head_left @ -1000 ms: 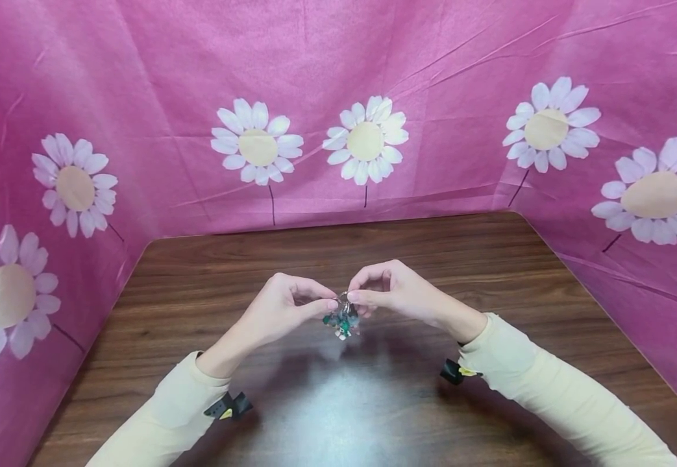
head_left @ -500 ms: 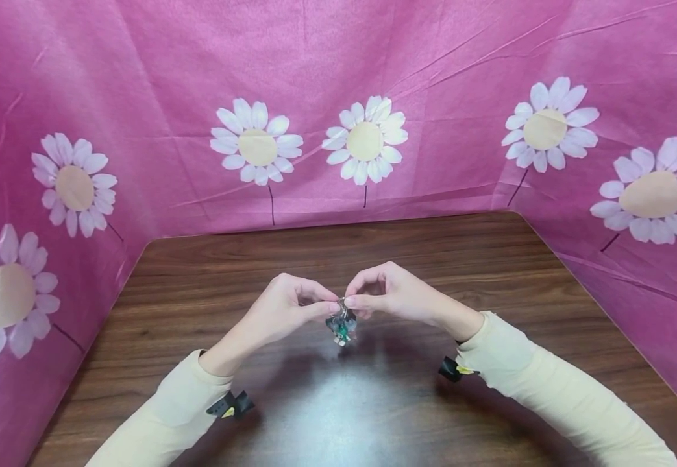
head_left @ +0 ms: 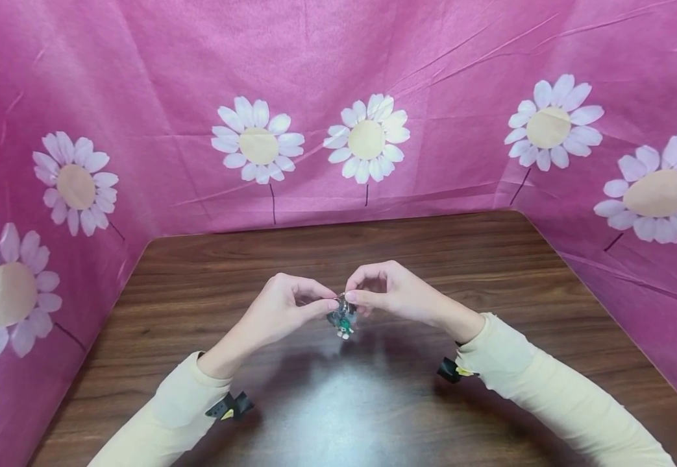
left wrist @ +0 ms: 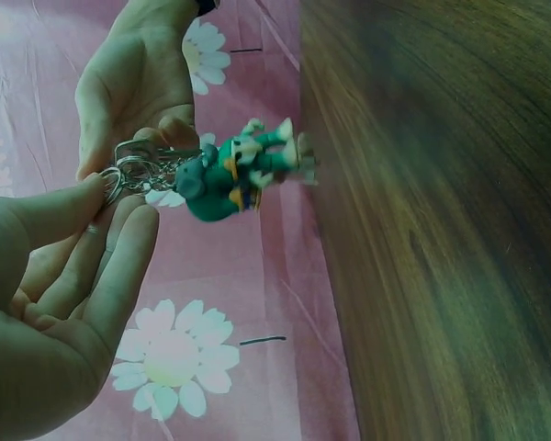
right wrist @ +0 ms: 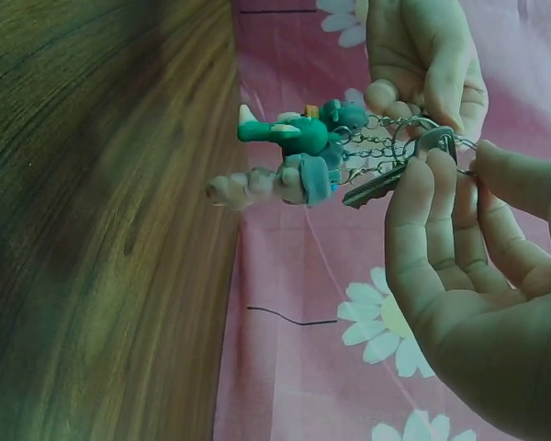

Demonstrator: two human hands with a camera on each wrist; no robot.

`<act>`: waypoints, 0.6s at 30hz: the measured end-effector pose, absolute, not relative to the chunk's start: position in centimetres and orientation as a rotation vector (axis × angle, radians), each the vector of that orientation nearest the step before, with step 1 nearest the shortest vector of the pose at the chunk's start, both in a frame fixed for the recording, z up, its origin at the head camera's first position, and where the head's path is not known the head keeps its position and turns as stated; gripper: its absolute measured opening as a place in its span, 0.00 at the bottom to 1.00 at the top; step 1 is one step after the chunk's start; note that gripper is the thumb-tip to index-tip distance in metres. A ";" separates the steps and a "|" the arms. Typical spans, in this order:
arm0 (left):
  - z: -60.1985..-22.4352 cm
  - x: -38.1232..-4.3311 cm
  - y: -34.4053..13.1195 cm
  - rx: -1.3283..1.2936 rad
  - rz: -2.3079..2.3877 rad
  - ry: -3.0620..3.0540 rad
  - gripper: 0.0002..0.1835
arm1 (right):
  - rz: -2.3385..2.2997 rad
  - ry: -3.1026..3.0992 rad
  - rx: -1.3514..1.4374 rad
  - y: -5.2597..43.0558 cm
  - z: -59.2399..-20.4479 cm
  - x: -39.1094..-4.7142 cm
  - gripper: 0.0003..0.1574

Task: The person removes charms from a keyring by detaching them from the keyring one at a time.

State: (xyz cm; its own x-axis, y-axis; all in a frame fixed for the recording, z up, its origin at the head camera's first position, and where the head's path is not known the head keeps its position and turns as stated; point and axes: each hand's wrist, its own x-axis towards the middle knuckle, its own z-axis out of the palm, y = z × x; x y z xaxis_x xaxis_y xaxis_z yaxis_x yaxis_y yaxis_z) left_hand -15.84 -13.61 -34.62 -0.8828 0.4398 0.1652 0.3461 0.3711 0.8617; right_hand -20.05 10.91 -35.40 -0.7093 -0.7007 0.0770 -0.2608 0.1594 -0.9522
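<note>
A bunch of small keychain figurines point(head_left: 345, 324), mostly green, hangs in the air from short chains between my hands. In the right wrist view, a metal key point(right wrist: 378, 186) dangles beside the chains, close to the fingers of my right hand. My left hand point(head_left: 285, 308) pinches the key ring point(left wrist: 115, 182) between thumb and index finger. Opposite it, my right hand point(head_left: 401, 296) pinches the rings from the other side, its fingertips almost meeting those of the left. A green figurine point(left wrist: 222, 188) is plain in the left wrist view. Fingers partly hide how the rings join.
Beneath the hands lies a dark wood-grain table point(head_left: 215, 259) with a bright reflection near its front. A pink cloth point(head_left: 186, 162) with white daisies surrounds its back and sides. Black straps with yellow bits show at both cuffs.
The figurines have swung and turned a little under the rings. Both hands have shifted only slightly and keep their pinch.
</note>
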 end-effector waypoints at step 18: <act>-34.7 -15.5 -13.0 0.623 1.583 2.541 0.03 | -1.684 2.062 -0.915 10.9 -36.6 -20.1 0.07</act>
State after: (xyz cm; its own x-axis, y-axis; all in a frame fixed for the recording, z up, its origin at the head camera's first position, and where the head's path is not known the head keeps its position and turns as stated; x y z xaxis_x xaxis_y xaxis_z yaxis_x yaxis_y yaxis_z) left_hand -15.50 -12.98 -34.65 -0.9137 0.3812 0.1407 0.2943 0.3821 0.8760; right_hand -20.10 10.92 -36.55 -0.7415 -0.6554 0.1436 -0.2715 0.0974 -0.9575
